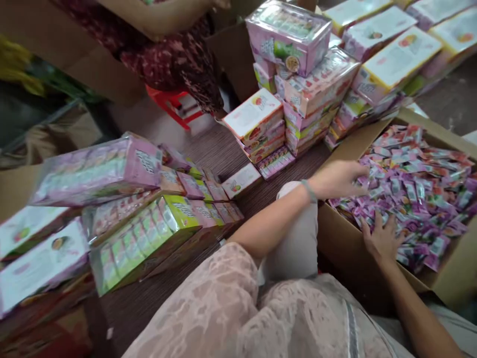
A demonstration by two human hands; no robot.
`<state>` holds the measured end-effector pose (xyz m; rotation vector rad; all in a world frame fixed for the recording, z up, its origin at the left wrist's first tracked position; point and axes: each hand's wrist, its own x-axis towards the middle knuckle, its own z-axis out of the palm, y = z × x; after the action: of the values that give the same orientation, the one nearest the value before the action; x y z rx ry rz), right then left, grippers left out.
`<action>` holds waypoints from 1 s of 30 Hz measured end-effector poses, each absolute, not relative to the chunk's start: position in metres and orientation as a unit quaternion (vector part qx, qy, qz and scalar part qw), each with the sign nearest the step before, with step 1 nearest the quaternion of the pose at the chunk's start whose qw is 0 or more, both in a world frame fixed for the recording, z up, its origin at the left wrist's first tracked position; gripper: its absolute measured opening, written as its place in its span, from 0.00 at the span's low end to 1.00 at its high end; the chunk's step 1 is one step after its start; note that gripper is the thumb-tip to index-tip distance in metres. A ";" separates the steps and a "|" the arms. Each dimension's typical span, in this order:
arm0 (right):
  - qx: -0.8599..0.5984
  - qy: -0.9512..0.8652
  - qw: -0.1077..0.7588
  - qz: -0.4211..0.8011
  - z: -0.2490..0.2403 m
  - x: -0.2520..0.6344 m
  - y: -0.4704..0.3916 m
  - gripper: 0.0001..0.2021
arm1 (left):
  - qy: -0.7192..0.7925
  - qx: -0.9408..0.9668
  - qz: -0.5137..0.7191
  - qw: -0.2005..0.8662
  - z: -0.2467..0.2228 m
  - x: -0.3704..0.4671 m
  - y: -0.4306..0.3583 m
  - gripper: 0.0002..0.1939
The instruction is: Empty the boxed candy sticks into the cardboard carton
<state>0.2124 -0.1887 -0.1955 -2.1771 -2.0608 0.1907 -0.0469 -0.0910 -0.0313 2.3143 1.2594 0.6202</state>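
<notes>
An open cardboard box [449,278] at the right holds a heap of small wrapped packets [413,194], mostly purple, with orange-red ones toward the far side. My left hand [341,180], a band on its wrist, is over the box's near left rim. It is blurred, but its fingers look apart and I see nothing held in them. Lower down, my right hand [383,236] rests on the purple packets with its fingers spread, the fingertips partly among them.
Stacked retail boxes [257,119] stand ahead beyond my knees, topped by a clear-lidded purple box [288,37]. More stacks, including a green box [149,238], are at the left. White-topped boxes [404,57] line the far right. Another person sits on a red stool [173,107].
</notes>
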 end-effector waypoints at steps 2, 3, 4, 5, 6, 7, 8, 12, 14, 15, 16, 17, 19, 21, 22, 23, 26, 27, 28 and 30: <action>-0.716 -0.692 0.084 0.033 -0.198 0.210 -0.192 0.37 | 0.588 0.662 0.449 0.117 -0.044 -0.129 -0.095 0.10; -0.711 -0.696 0.094 0.019 -0.200 0.210 -0.192 0.37 | 0.666 0.553 0.496 0.063 -0.059 -0.169 -0.099 0.10; -0.707 -0.700 0.103 0.006 -0.201 0.212 -0.191 0.36 | 0.751 0.446 0.486 0.021 -0.076 -0.207 -0.104 0.13; -0.703 -0.703 0.111 -0.006 -0.204 0.214 -0.190 0.36 | 0.828 0.363 0.426 0.012 -0.097 -0.242 -0.110 0.18; -0.699 -0.706 0.117 -0.016 -0.206 0.216 -0.188 0.36 | 0.885 0.314 0.343 0.036 -0.118 -0.272 -0.116 0.27; -0.696 -0.708 0.121 -0.026 -0.209 0.217 -0.187 0.36 | 0.915 0.299 0.257 0.085 -0.140 -0.299 -0.120 0.38; -0.692 -0.711 0.121 -0.033 -0.212 0.219 -0.186 0.35 | 0.927 0.300 0.180 0.132 -0.160 -0.321 -0.124 0.49; -0.684 -0.721 0.105 -0.041 -0.218 0.223 -0.185 0.34 | 0.899 0.377 0.056 0.216 -0.222 -0.380 -0.120 0.74; -0.684 -0.722 0.092 -0.042 -0.218 0.224 -0.185 0.34 | 0.885 0.403 0.056 0.225 -0.243 -0.398 -0.108 0.74; -0.685 -0.723 0.085 -0.043 -0.217 0.224 -0.185 0.34 | 0.879 0.414 0.059 0.230 -0.253 -0.405 -0.101 0.73; -0.685 -0.723 0.079 -0.044 -0.217 0.225 -0.185 0.34 | 0.872 0.425 0.065 0.235 -0.264 -0.412 -0.095 0.73; -0.684 -0.724 0.073 -0.044 -0.216 0.225 -0.185 0.34 | 0.864 0.435 0.073 0.241 -0.274 -0.416 -0.090 0.73; -0.683 -0.726 0.063 -0.042 -0.215 0.225 -0.185 0.34 | 0.853 0.456 0.086 0.239 -0.294 -0.422 -0.084 0.74; -0.683 -0.727 0.057 -0.040 -0.213 0.225 -0.186 0.34 | 0.846 0.474 0.093 0.224 -0.309 -0.420 -0.087 0.74; -0.683 -0.727 0.057 -0.041 -0.213 0.225 -0.186 0.34 | 0.844 0.485 0.085 0.216 -0.314 -0.416 -0.090 0.73; -0.683 -0.727 0.058 -0.044 -0.212 0.225 -0.186 0.34 | 0.839 0.498 0.069 0.209 -0.316 -0.410 -0.096 0.73; -0.684 -0.725 0.066 -0.048 -0.212 0.225 -0.186 0.34 | 0.814 0.541 0.001 0.211 -0.314 -0.385 -0.115 0.73; -0.684 -0.725 0.068 -0.048 -0.213 0.225 -0.186 0.33 | 0.805 0.553 -0.021 0.212 -0.311 -0.376 -0.122 0.73; -0.684 -0.724 0.069 -0.046 -0.213 0.224 -0.186 0.33 | 0.797 0.563 -0.043 0.213 -0.309 -0.369 -0.128 0.72; -0.683 -0.725 0.073 -0.046 -0.214 0.223 -0.186 0.33 | 0.781 0.579 -0.098 0.212 -0.303 -0.358 -0.137 0.69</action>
<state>0.2233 -0.1855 -0.2137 -2.0515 -2.1777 -0.1383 -0.3580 -0.1369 -0.3032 1.6089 2.1680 -0.2732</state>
